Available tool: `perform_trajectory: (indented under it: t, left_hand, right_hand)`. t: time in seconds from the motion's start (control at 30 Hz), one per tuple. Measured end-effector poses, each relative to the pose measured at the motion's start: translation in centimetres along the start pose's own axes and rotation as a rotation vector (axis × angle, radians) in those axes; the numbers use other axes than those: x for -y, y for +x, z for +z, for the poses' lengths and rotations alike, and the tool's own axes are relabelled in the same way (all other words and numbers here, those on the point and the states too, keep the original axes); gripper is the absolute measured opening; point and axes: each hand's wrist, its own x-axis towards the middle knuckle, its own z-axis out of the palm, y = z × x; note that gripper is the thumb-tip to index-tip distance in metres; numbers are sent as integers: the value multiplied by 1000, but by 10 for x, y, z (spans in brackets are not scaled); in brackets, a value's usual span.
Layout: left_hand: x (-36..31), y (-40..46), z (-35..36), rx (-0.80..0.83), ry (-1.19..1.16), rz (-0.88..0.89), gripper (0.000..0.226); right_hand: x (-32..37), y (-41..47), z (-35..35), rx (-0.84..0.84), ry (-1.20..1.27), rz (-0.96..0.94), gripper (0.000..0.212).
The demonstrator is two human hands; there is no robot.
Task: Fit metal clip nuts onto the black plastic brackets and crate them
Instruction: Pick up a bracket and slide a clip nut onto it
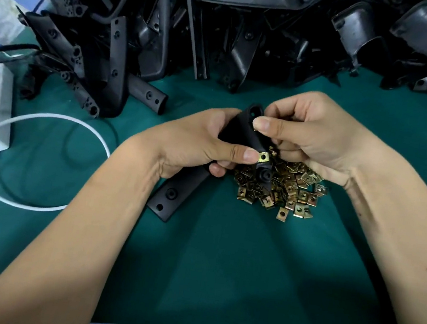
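**One clip nut seated, a second going on at the far end**

Nearest the camera, the green mat (pixel 220 259) lies bare below both forearms. Just beyond, the left hand (pixel 195 143) grips the black plastic bracket (pixel 240 135) around its middle, fingers curled under it and thumb pressed beside a clip nut (pixel 263 157) already seated on the bracket's edge. The bracket's lower end (pixel 165 201) rests near the mat. To the right lies the heap of loose clip nuts (pixel 285 188), partly under the right hand (pixel 312 137), whose thumb and fingers are pinched together at the bracket's upper end; a nut is probably between them, though it is mostly hidden.

Farther back a big pile of brackets (pixel 226 26) covers the bench; a white cable (pixel 48 122) loops at left. No crate shows.

The risks, as I judge them: the nut could go on skewed and miss its hole, or spring out of the pinch into the heap. A loose left grip would let the bracket twist.
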Motion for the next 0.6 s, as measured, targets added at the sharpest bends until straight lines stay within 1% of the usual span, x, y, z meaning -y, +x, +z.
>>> perform_trajectory:
  t: [0.1, 0.17, 0.2, 0.33, 0.37, 0.47, 0.53, 0.6]
  left_hand:
    - [1, 1, 1, -33, -2, -10, 49]
    - [1, 2, 2, -58, -18, -1, 42]
    - [2, 3, 3, -71, -35, 6, 38]
    - [2, 6, 6, -104, -117, 33, 33]
    - [3, 7, 6, -109, -136, 34, 34]
    - [5, 7, 5, -127, -185, 55, 40]
    - [6, 9, 7, -156, -222, 72, 39]
    - [6, 12, 8, -250, -292, 89, 33]
  right_hand:
    - [-3, 2, 1, -55, 32, 9, 19]
    - [-5, 3, 3, -96, 28, -6, 18]
    - [-6, 3, 5, -124, 12, -25, 21]
    - [-10, 7, 12, -332, -179, -151, 61]
    - [-10, 6, 11, -385, -229, -169, 63]
    - [-11, 5, 7, -459, -358, -233, 51]
    - [-12, 4, 8, -480, -468, -288, 45]
    - [-12, 4, 10, -510, -539, -325, 41]
